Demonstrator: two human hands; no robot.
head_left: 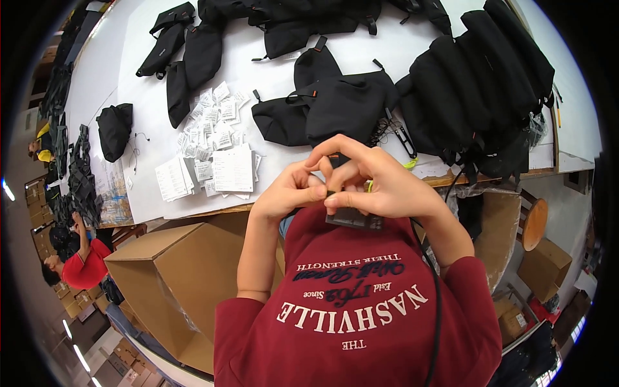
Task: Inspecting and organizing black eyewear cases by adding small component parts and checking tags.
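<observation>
Left hand [290, 190] and right hand [380, 180] are closed together on a small dark device [353, 219], held against the chest, near the table [129, 64] edge. Paper tags [216, 145] lie left; black bags [348, 103] lie beyond.

The person wears a dark red short-sleeved T-shirt [361, 322] that fills the lower middle of the frame. Its chest carries printed lettering, seen upside down from this view: a large arc of white block capitals, smaller white lines above and below it, and a band of dark navy script between them. The sleeves end above the elbows, one at the lower left centre and one at the lower right, with plain hemmed edges. Both forearms are bare, with no watch, bracelet or glove on the left hand [288, 191] or the right hand [380, 180]. A thin black cable [437, 303] runs down the right side of the shirt.
</observation>
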